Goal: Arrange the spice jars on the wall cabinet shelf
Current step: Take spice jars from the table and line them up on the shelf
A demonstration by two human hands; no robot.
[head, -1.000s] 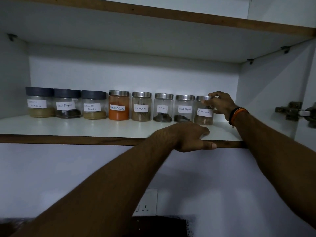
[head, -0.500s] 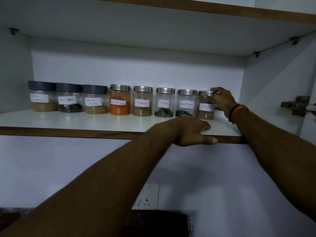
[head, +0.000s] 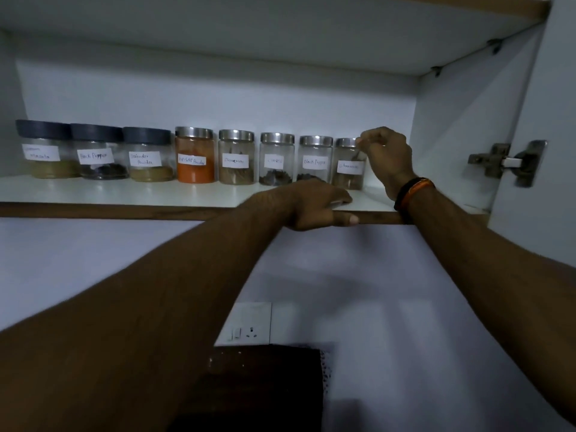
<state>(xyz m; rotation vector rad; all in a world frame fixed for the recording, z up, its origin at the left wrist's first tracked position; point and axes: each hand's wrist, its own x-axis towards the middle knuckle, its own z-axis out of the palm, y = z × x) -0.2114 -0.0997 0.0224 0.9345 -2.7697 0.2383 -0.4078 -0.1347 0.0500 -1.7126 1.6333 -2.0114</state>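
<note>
Several labelled spice jars stand in one row along the back of the white cabinet shelf (head: 124, 194). Three grey-lidded jars (head: 93, 151) are at the left. Then come an orange powder jar (head: 195, 155) and more steel-lidded jars (head: 276, 159). My right hand (head: 388, 157) is at the right end of the row, its curled fingertips pinching the lid rim of the rightmost steel-lidded jar (head: 347, 166), which stands on the shelf. My left hand (head: 314, 204) rests on the shelf's wooden front edge, fingers flat on top and thumb along the front.
The cabinet's right wall is close beside my right hand, and a metal door hinge (head: 505, 163) sits on the open door. The upper shelf board (head: 280, 32) is overhead. Below the cabinet are a wall socket (head: 246, 324) and a dark object (head: 265, 385).
My right hand has stayed on the rightmost jar's lid, its wrist shifting a little to the right. The left hand has kept its place on the shelf edge. The view has tilted slightly.
</note>
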